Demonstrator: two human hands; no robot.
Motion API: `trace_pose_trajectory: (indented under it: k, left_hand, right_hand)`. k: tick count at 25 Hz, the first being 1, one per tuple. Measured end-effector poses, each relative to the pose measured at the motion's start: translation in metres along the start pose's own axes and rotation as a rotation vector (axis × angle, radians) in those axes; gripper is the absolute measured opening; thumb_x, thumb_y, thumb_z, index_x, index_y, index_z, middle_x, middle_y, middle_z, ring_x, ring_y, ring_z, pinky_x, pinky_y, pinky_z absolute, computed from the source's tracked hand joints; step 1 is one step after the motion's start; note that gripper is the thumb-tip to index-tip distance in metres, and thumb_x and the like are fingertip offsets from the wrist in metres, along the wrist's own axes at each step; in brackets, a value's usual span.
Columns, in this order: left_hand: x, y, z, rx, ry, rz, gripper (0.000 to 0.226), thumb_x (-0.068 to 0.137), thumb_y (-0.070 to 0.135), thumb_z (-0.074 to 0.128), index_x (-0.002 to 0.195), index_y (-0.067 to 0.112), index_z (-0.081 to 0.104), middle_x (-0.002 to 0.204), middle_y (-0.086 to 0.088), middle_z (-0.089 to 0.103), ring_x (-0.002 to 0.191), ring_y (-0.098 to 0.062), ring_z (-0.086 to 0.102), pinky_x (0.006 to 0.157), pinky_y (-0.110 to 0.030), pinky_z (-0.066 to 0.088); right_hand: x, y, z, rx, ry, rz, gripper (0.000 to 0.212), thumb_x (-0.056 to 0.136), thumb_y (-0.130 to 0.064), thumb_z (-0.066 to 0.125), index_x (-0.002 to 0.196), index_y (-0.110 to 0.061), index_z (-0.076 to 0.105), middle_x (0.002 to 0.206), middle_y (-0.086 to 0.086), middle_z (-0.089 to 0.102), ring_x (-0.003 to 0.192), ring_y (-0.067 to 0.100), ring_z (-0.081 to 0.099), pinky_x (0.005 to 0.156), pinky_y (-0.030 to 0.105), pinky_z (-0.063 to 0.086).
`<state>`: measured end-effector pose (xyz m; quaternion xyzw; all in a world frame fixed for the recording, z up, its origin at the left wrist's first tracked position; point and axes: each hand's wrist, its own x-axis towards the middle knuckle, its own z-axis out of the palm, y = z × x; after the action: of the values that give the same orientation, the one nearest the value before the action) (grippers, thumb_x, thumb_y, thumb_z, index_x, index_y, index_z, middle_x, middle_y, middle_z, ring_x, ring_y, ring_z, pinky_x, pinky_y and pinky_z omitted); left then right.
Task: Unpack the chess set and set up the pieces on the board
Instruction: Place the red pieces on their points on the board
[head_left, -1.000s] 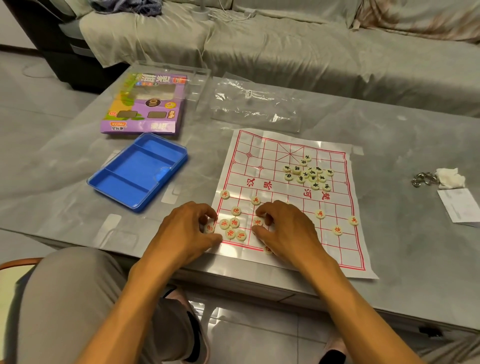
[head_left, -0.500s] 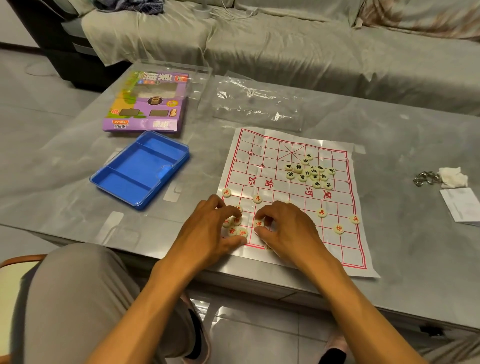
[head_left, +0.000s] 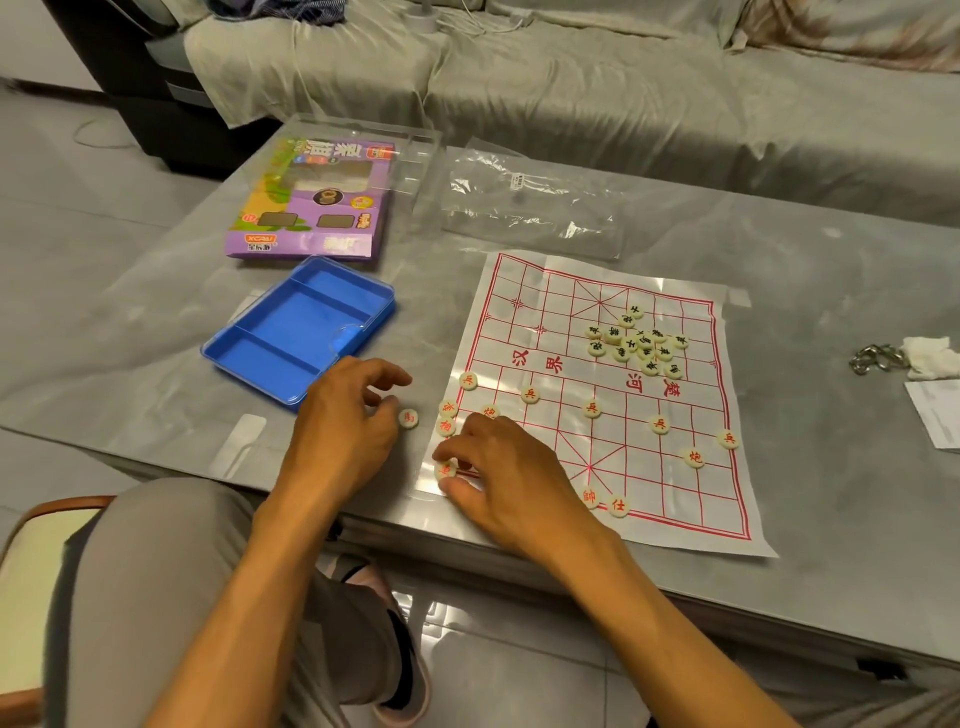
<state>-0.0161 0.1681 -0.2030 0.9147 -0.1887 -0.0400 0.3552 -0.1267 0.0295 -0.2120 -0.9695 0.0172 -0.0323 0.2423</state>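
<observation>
Tabletop: left hand (head_left: 343, 421) shifted off board (head_left: 675, 499) (fingers loose).

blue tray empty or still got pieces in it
Empty. All three compartments of the blue tray show bare blue floor; the pieces lie on the board.

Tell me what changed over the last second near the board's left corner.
The left hand moved left off the board; a red piece now lies on the table by its fingertips. The right hand shifted left and pinches a red piece at the board's near-left corner. The black pile, soldier row and blue tray stayed put.
</observation>
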Motion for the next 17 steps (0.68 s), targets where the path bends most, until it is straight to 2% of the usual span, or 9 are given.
trace_pose_trajectory:
  k: [2, 5, 7, 9, 11, 14, 17]
  left_hand:
    - [-0.001, -0.002, -0.002, 0.003, -0.012, -0.04, 0.021, 0.091, 0.016, 0.058, 0.106, 0.03, 0.062, 0.107, 0.007, 0.055, 0.09, -0.007, 0.053, 0.075, -0.023, 0.043]
    - [-0.002, -0.004, 0.001, 0.023, -0.056, -0.049, 0.019, 0.091, 0.02, 0.059, 0.106, 0.031, 0.061, 0.103, 0.008, 0.057, 0.082, -0.005, 0.052, 0.068, -0.017, 0.04]
    - [-0.003, -0.003, 0.002, 0.023, -0.077, -0.038, 0.019, 0.091, 0.022, 0.06, 0.108, 0.03, 0.062, 0.101, 0.008, 0.058, 0.081, -0.004, 0.053, 0.064, -0.014, 0.039]
    - [-0.003, 0.0, 0.003, 0.032, -0.086, -0.03, 0.019, 0.092, 0.023, 0.06, 0.11, 0.029, 0.061, 0.101, 0.008, 0.058, 0.082, -0.006, 0.054, 0.067, -0.016, 0.041]
    - [-0.004, 0.004, 0.005, 0.039, -0.093, -0.03, 0.021, 0.092, 0.024, 0.06, 0.112, 0.027, 0.061, 0.102, 0.007, 0.06, 0.084, -0.007, 0.055, 0.071, -0.019, 0.043]
    - [-0.003, 0.009, 0.009, 0.043, -0.121, -0.035, 0.026, 0.088, 0.031, 0.064, 0.113, 0.026, 0.061, 0.101, 0.007, 0.06, 0.084, -0.008, 0.055, 0.072, -0.019, 0.045]
    - [0.0, 0.013, 0.016, 0.062, -0.178, -0.008, 0.035, 0.08, 0.041, 0.071, 0.112, 0.028, 0.061, 0.097, 0.012, 0.054, 0.083, -0.007, 0.054, 0.065, -0.014, 0.042]
  right_hand:
    - [0.009, -0.006, 0.008, -0.034, -0.007, 0.007, 0.028, 0.095, -0.035, 0.052, 0.12, -0.028, 0.062, 0.114, -0.002, 0.057, 0.103, 0.017, 0.051, 0.075, 0.026, 0.041]
    - [0.01, -0.006, 0.005, -0.022, -0.021, 0.03, 0.031, 0.094, -0.037, 0.054, 0.123, -0.029, 0.06, 0.114, -0.003, 0.059, 0.101, 0.014, 0.052, 0.078, 0.025, 0.041]
    - [0.006, 0.006, -0.008, 0.067, 0.055, 0.117, 0.028, 0.093, -0.034, 0.057, 0.119, -0.029, 0.063, 0.109, -0.006, 0.063, 0.092, 0.007, 0.051, 0.077, 0.02, 0.04]
    - [0.004, 0.027, -0.023, 0.106, 0.126, 0.255, 0.023, 0.093, -0.029, 0.057, 0.114, -0.027, 0.066, 0.105, -0.007, 0.066, 0.087, 0.004, 0.051, 0.075, 0.019, 0.042]
    - [0.003, 0.044, -0.034, 0.083, 0.103, 0.348, 0.02, 0.094, -0.028, 0.056, 0.111, -0.027, 0.067, 0.105, -0.006, 0.067, 0.087, 0.005, 0.052, 0.076, 0.019, 0.042]
    - [0.009, 0.048, -0.038, 0.055, 0.08, 0.357, 0.019, 0.093, -0.029, 0.057, 0.109, -0.028, 0.068, 0.105, -0.007, 0.067, 0.086, 0.004, 0.052, 0.078, 0.019, 0.042]
    - [0.012, 0.042, -0.036, 0.072, 0.095, 0.34, 0.019, 0.093, -0.028, 0.058, 0.109, -0.028, 0.068, 0.102, -0.007, 0.067, 0.086, 0.006, 0.055, 0.077, 0.021, 0.046]
